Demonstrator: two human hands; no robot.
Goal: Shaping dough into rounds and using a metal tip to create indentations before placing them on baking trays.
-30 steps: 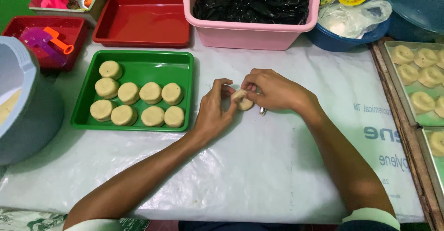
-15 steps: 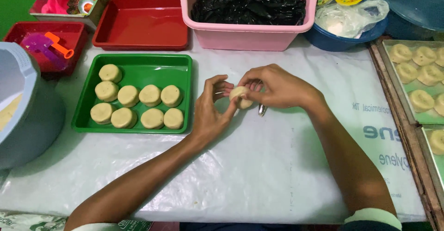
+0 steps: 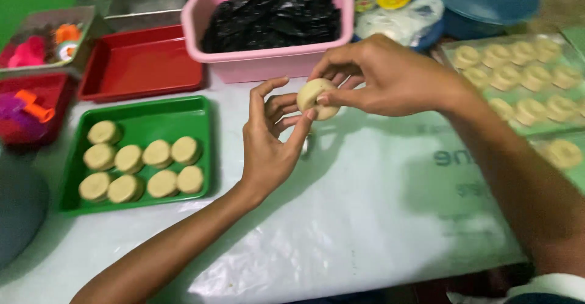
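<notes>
Just above the middle of the frame, both hands are working one round piece of pale dough [image 3: 317, 97], lifted clear of the plastic-covered surface [image 3: 365, 219]. The right hand [image 3: 390, 75], coming in from the right, is pinching the dough's edge between thumb and fingertips, fingers closed on it. The left hand [image 3: 271, 136], rising from the lower left, is mostly open, palm turned toward the dough, with its forefinger tip touching the lower edge and the other fingers curled loosely beside it.

Doing this shaping well seems to call for a light, even pinch: the piece looks soft and already has a dent in its face, so hard pressure from the right thumb would likely flatten or tear the rim. The left fingertips are best kept as a support under the edge, so the round can be turned a little at a time and pressed evenly all the way around.

At the left of the frame, a green tray [image 3: 201, 158] is holding plain dough discs [image 3: 143, 167] in two rows, with bare space on its right side. At the far right, shaped rounds with hollowed centres [image 3: 518, 72] are lying on another tray. Along the top are sitting a red tray [image 3: 143, 63] and a pink tub [image 3: 268, 66] holding a black plastic bag [image 3: 271, 21].
</notes>
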